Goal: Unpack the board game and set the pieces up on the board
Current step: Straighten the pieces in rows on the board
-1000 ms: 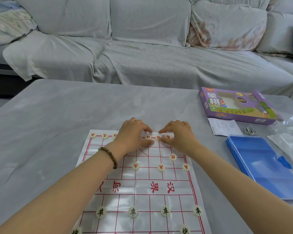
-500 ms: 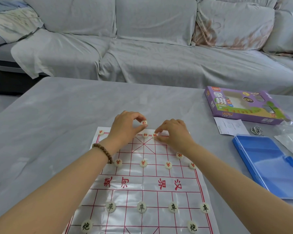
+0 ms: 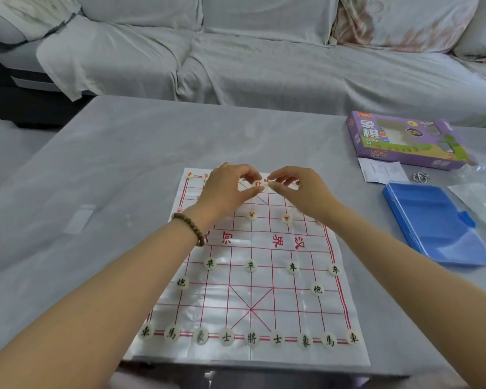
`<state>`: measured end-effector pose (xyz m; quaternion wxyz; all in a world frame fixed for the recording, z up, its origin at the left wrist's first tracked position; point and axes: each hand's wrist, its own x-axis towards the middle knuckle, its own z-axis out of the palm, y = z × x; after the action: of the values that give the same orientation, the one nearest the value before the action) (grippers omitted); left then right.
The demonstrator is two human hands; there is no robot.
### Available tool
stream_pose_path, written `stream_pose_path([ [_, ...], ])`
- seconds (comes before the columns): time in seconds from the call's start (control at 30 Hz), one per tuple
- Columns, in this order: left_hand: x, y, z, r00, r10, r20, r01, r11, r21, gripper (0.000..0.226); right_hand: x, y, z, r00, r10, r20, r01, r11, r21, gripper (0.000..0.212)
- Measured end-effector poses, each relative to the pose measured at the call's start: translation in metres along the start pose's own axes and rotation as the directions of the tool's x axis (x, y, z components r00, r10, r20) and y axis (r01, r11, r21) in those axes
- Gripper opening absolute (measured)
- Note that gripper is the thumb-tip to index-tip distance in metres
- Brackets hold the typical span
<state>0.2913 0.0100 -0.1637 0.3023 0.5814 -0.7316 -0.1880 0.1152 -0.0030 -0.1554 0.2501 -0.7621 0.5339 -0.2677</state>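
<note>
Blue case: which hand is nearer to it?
Right. The right hand is at the far edge of the board, with the blue case off to its right; the left hand sits just left of the right hand, so farther from the case.

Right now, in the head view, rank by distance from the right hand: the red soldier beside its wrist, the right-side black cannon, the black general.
1. Red soldier: beside the right hand, far half.
2. Black cannon: right side, near half.
3. Black general: centre of nearest row.
</note>
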Motion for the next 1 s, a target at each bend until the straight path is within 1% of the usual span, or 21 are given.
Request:
stream_pose_path([
  [0.1, -0.027, 0.008, -0.008, 1.0, 0.023, 0.007, -0.023, 1.0, -0.021, 0.024, -0.029, -0.011, 0.002, 1.0, -0.014, 0.028, 0.012, 0.998, 0.057, 0.018],
  [0.27, -0.067, 0.019, -0.019, 1.0, 0.008, 0.027, -0.007, 0.999, -0.034, 0.029, -0.067, -0.03, 0.01, 0.996, -0.016, 0.089, 0.007, 0.995, 0.103, 0.023],
  [0.33, -0.079, 0.023, -0.023, 0.999, -0.002, 0.034, 0.003, 0.999, -0.043, 0.03, -0.078, -0.037, 0.011, 0.995, 0.003, 0.099, -0.017, 0.991, 0.136, 0.022],
  [0.47, -0.093, 0.029, -0.026, 0.999, -0.016, 0.047, 0.019, 0.998, -0.055, 0.028, -0.091, -0.046, 0.01, 0.991, 0.076, 0.113, -0.104, 0.957, 0.272, 0.017],
  [0.63, -0.095, 0.036, -0.024, 0.999, -0.022, 0.037, 0.024, 0.998, -0.053, 0.026, -0.095, -0.05, 0.006, 0.97, 0.192, 0.146, -0.236, 0.882, 0.408, 0.012],
  [0.8, -0.085, 0.038, -0.021, 0.999, 0.012, 0.045, -0.009, 0.998, -0.06, 0.027, -0.087, -0.045, 0.0, 0.941, 0.287, 0.181, -0.339, 0.815, 0.469, 0.012],
  [0.93, -0.068, 0.035, -0.015, 0.998, 0.034, 0.06, -0.03, 0.997, -0.065, 0.026, -0.076, -0.033, -0.004, 0.937, 0.293, 0.192, -0.349, 0.81, 0.47, 0.009],
  [1.0, -0.056, 0.03, -0.013, 0.997, 0.041, 0.057, -0.038, 0.997, -0.061, 0.025, -0.067, -0.026, -0.007, 0.945, 0.278, 0.174, -0.328, 0.818, 0.474, 0.008],
])
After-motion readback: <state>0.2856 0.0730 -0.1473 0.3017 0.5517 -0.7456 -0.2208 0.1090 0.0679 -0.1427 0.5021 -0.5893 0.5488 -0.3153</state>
